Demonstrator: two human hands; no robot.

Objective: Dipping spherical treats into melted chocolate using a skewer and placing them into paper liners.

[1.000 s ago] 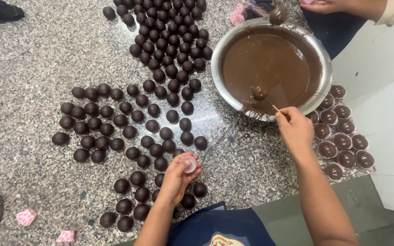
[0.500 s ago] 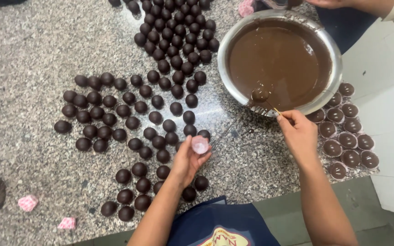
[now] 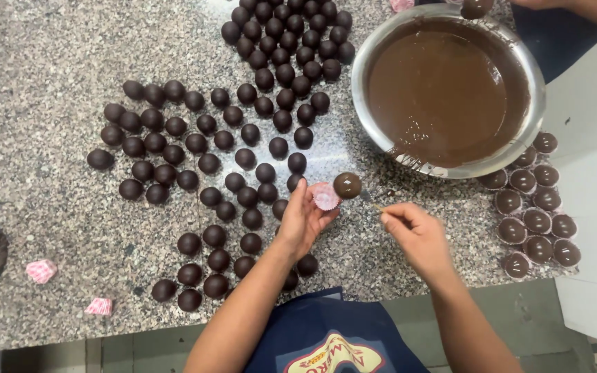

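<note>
Near edge: blue apron [image 3: 326,338], both forearms reaching out over the speckled granite desk [image 3: 43,173].

Left hand [image 3: 303,220] pinches a small pink pleated paper cup [image 3: 325,195] at the fingertips, held up above the desk. Right hand [image 3: 416,235] is closed round a thin stick [image 3: 374,205]; a glossy coated ball [image 3: 347,185] sits on its tip, touching or just beside the cup's rim, not yet inside it.

Progress, judged: early. About 10 coated balls already in cups [image 3: 537,221] on the right, glossy and domed, packed in a cluster on the desk by a white surface. Dozens of bare balls [image 3: 209,166] left of the hands, matte, dark, round, in loose rows plus a denser batch farther back. Most remain to be dipped.

2 crumpled pink wrappers [image 3: 41,271] near the left edge.

Far: round steel bowl [image 3: 533,117], shiny rim with drips, full of smooth wet melted chocolate [image 3: 443,90]. Another person's hand at the top right corner, mostly cut off.
</note>
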